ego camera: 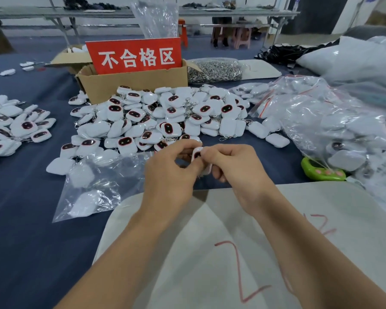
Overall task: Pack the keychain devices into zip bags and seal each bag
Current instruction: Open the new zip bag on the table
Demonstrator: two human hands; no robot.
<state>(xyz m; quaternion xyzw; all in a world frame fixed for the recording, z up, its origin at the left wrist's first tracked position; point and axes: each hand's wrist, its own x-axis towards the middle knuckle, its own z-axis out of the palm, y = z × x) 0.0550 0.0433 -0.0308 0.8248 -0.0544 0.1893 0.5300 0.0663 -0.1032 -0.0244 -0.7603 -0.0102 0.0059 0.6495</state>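
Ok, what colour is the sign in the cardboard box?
The rectangular sign is red with white characters; head view.

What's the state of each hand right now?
Left hand: fingers curled, pinching the keychain device.
Right hand: pinching the same keychain device from the other side.

Long grey table (76, 12) w/ metal legs spans the back. Under it, rt of centre: pink stool (243, 36), orange stool (183, 33) further left. Grey floor (303, 40) beneath. Dark panel (316, 14) & pale wall (348, 14) past its rt end. Soft, even light.
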